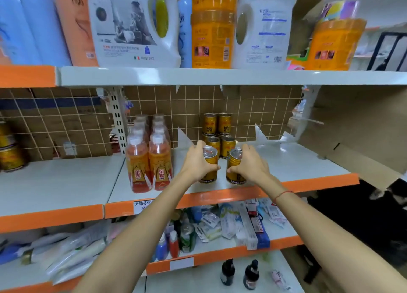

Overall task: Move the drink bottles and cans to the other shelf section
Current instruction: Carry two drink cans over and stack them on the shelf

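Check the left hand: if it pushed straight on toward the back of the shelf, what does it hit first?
Likely the gold cans behind the can the left hand grips; then the wire grid backing. Depth is unclear.

White shelf with an orange front edge, holding drinks.
The right shelf section [286, 160] carried two rows of orange drink bottles [149, 160] beside a cluster of gold cans [218, 129]; the left shelf section [55, 178] held stacked gold cans [10, 147] at its far left.

Left forearm [136, 231]: bare, no sleeve in view.
Right forearm [319, 233]: bare, no sleeve in view.
Right wrist: thin red string bracelet [283, 194].
Left hand [198, 165], right hand [251, 162]: ungloved.
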Demonstrator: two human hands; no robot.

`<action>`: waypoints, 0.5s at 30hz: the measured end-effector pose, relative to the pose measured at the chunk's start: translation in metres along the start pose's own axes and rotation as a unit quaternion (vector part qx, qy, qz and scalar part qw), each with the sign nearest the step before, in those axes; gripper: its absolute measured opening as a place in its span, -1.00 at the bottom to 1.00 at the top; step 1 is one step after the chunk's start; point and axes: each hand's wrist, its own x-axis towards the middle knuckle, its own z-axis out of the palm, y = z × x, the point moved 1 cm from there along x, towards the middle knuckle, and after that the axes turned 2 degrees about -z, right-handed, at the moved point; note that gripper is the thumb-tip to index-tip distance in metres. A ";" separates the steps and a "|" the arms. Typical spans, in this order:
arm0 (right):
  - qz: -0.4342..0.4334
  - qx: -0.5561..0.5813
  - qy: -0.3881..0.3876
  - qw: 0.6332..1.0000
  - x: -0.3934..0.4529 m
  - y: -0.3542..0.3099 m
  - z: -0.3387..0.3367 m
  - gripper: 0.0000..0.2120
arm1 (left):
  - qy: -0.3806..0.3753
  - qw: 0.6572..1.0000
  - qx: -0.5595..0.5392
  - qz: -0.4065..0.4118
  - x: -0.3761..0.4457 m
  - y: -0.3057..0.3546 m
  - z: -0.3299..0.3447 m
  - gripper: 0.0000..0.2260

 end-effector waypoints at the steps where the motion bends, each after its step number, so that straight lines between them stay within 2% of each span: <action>1: 0.000 0.006 -0.002 1.000 0.009 0.002 0.001 -0.26 | -0.001 1.000 0.003 -0.002 0.007 -0.001 0.002 -0.34; 15: -0.065 0.022 -0.043 0.997 0.101 0.050 0.017 -0.16 | 0.042 0.997 0.003 -0.063 0.070 0.004 0.038 -0.32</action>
